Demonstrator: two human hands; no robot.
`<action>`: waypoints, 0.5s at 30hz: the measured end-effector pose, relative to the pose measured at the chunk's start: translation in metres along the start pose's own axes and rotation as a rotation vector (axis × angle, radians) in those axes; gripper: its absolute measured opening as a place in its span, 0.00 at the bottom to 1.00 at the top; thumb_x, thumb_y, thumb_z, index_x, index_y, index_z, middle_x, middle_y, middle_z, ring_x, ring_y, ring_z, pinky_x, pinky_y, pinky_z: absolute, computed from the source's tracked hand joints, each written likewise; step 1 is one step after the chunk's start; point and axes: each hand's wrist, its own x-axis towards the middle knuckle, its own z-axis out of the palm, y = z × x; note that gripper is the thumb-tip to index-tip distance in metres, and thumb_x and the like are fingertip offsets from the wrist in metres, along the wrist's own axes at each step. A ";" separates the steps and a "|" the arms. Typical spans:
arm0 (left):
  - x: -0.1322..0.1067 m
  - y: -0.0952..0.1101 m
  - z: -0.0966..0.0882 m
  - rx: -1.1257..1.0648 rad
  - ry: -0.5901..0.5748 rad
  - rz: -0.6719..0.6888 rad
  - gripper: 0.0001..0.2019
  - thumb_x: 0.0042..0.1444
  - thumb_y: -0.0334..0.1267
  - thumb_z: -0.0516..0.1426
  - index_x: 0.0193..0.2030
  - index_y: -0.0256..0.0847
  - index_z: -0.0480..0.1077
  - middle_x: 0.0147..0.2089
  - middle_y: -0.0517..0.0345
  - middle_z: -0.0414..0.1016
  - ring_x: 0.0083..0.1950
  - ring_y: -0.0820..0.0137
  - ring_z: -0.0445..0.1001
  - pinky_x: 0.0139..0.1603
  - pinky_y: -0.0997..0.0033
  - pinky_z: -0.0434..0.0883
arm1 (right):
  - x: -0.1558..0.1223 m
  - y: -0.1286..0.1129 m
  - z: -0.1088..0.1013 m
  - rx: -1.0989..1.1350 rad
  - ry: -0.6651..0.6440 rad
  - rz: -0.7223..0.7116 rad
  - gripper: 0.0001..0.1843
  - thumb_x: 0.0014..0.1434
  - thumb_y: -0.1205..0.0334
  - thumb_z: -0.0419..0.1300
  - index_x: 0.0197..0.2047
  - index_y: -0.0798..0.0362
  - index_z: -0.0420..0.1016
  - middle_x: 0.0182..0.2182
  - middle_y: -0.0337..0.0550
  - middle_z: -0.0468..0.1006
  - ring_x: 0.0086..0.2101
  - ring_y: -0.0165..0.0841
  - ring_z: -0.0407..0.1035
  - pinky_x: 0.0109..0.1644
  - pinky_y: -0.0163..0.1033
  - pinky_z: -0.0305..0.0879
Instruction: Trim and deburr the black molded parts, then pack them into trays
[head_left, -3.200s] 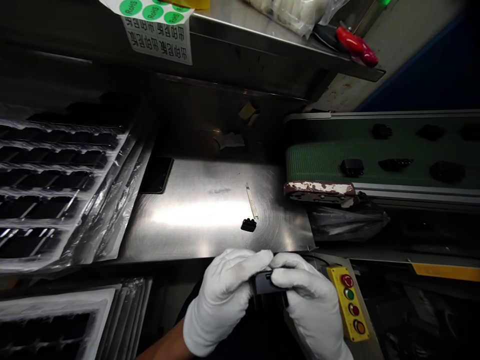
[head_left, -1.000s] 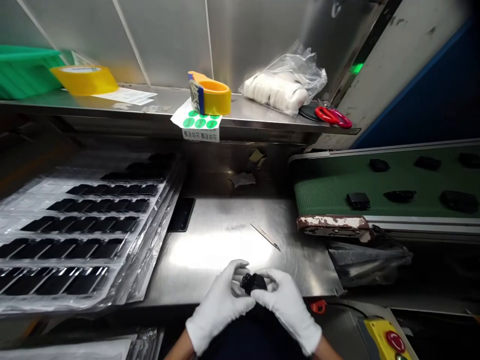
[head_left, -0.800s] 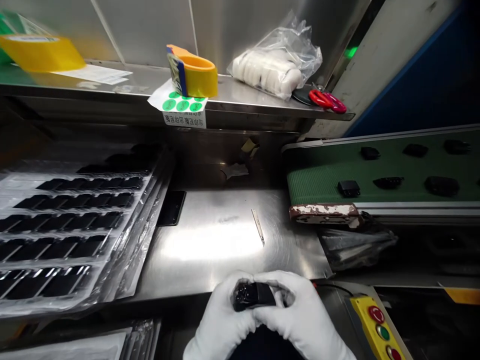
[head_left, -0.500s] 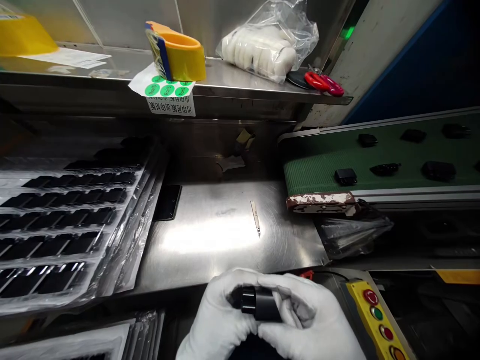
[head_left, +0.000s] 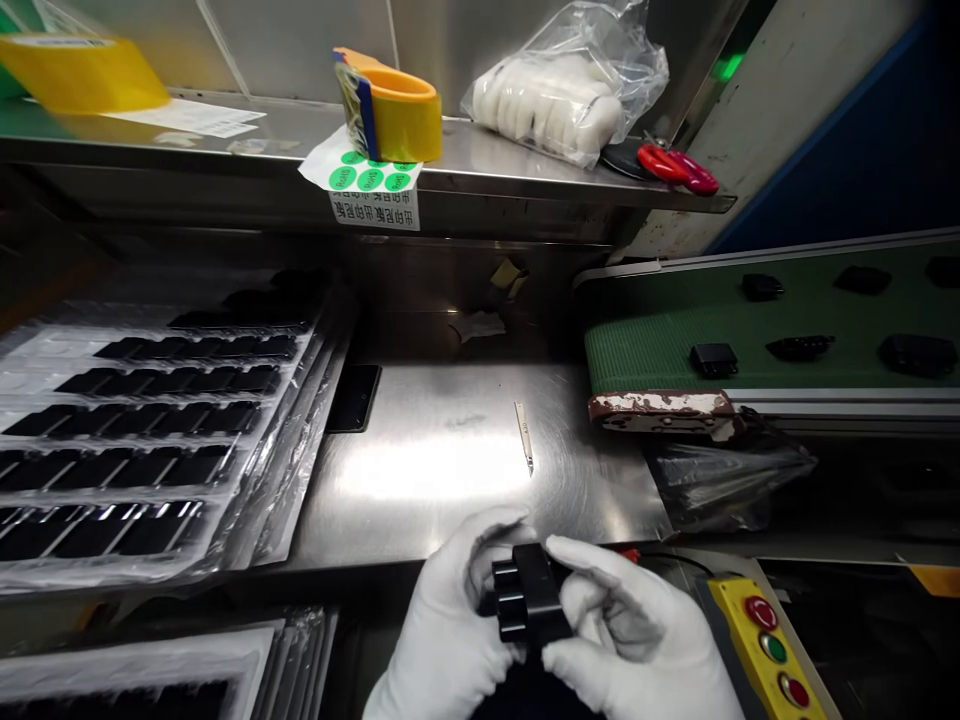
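Moved: black part [head_left: 541,595], turned in the hands since half a second ago, its stubby prongs now standing out clearly to the left; knife [head_left: 524,437], blade end away from the person some three seconds ago, now toward the person. Left to right: green bin [head_left: 13,15], cut by the frame; yellow tape roll [head_left: 86,80] on a steel shelf [head_left: 454,150], printed slips [head_left: 202,117] beside it; stacked trays [head_left: 259,500], rows of black pieces in the topmost; lower stack [head_left: 244,655], below counter level; black phone-like slab [head_left: 356,398], flat beside the trays; tape dispenser [head_left: 405,125], standing on a sheet of green RoHS stickers [head_left: 370,181]; counter [head_left: 435,400], brushed steel, scratched, glaring under the light, knife lying on it. Left hand [head_left: 450,620], white-gloved, curled round the pronged side of the black part, which is held at the counter's front edge; right hand [head_left: 645,625], likewise gloved, pinching the part's other side between thumb and forefinger. Bag of white rolls [head_left: 559,100] and red-handled scissors [head_left: 675,168], on the shelf; green conveyor [head_left: 652,320], bearing spaced black items; yellow button box [head_left: 772,645]; worn pale post [head_left: 817,80]; blue panel [head_left: 862,150].
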 end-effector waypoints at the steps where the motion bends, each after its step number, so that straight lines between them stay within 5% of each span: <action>1: -0.002 0.002 0.001 -0.003 0.008 -0.036 0.36 0.31 0.17 0.69 0.48 0.49 0.71 0.47 0.61 0.78 0.46 0.63 0.78 0.45 0.71 0.75 | 0.001 0.006 -0.001 0.003 -0.005 -0.061 0.27 0.38 0.69 0.73 0.45 0.44 0.82 0.21 0.35 0.74 0.19 0.25 0.59 0.22 0.32 0.61; 7: -0.017 0.014 0.005 0.001 0.030 -0.061 0.36 0.39 0.18 0.63 0.55 0.47 0.63 0.53 0.53 0.75 0.50 0.59 0.77 0.51 0.63 0.73 | 0.010 0.029 -0.006 -0.172 -0.035 -0.462 0.31 0.46 0.67 0.72 0.53 0.37 0.76 0.23 0.36 0.78 0.20 0.28 0.66 0.24 0.34 0.65; 12: -0.022 0.018 0.004 0.021 0.046 -0.089 0.38 0.39 0.16 0.59 0.58 0.49 0.60 0.53 0.51 0.74 0.50 0.57 0.77 0.42 0.66 0.74 | 0.011 0.032 -0.006 -0.200 -0.084 -0.525 0.30 0.50 0.66 0.70 0.55 0.37 0.73 0.23 0.35 0.78 0.20 0.29 0.68 0.23 0.33 0.64; 15: -0.022 0.019 0.005 0.036 0.062 -0.047 0.37 0.38 0.17 0.59 0.56 0.47 0.61 0.52 0.52 0.75 0.51 0.57 0.76 0.46 0.64 0.74 | 0.010 0.034 -0.007 -0.203 -0.103 -0.505 0.30 0.51 0.65 0.69 0.56 0.37 0.72 0.23 0.35 0.78 0.20 0.29 0.67 0.24 0.34 0.63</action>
